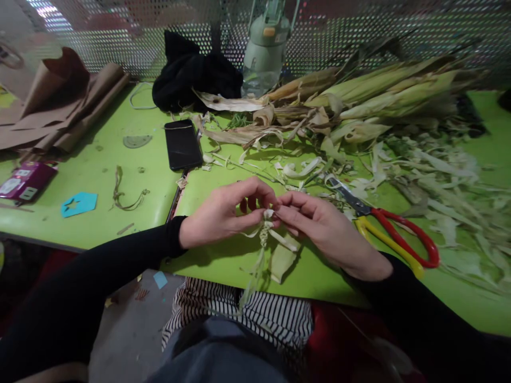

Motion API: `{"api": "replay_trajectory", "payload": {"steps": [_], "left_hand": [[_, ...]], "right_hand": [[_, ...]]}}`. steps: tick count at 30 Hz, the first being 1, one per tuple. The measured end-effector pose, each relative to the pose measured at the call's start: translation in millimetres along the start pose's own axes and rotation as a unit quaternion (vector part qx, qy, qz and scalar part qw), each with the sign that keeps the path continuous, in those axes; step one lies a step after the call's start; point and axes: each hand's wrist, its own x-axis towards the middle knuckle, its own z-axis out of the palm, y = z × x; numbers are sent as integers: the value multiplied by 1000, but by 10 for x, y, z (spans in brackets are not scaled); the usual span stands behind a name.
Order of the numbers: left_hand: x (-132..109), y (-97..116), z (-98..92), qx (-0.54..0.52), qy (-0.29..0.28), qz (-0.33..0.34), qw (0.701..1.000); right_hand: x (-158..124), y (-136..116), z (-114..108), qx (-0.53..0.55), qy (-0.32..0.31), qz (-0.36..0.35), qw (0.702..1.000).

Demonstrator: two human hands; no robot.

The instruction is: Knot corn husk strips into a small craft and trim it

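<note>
Between my hands hangs a small braided corn husk piece (pixel 264 234), pale and knotted, with loose strips trailing over the table's front edge. My left hand (pixel 233 207) pinches its upper end from the left, thumb and fingertips together. From the right, my right hand (pixel 319 223) pinches the same top end; the fingertips of both hands nearly meet there. A wider flat piece of husk (pixel 282 260) lies on the green table just under the braid. Scissors (pixel 383 218) with one red and one yellow handle rest beside my right hand, blades pointing away and left.
Corn husks (pixel 359 101) are heaped at the back right, with shredded strips (pixel 443 186) below them. A phone (pixel 182 144), black cloth (pixel 195 74) and bottle (pixel 265 53) lie or stand behind my hands. Leftward are brown paper (pixel 67 106), a purple box (pixel 27 182) and a blue paper cutout (pixel 79 205).
</note>
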Motion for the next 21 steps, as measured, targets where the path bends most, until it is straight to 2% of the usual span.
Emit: {"api": "replay_trajectory", "payload": {"steps": [3,6,9,15,21], "left_hand": [[-15,5,-14,73,-7,46,996],[-39,-28,5,163,5,70,984],[-58,-57,38,218,16,79,973],[-58,-54,61,222,8,75,972],[-68,-95,91,224,25,71,972]], "right_hand": [[8,36,-12,42,-20,28,998],[10,36,-21,31,-38,39,998],[-1,7,-15,8,-28,34,999],[-37,-20,19,-87,34,-12,996],[-21,-29,-33,-26,32,-20,999]]}}
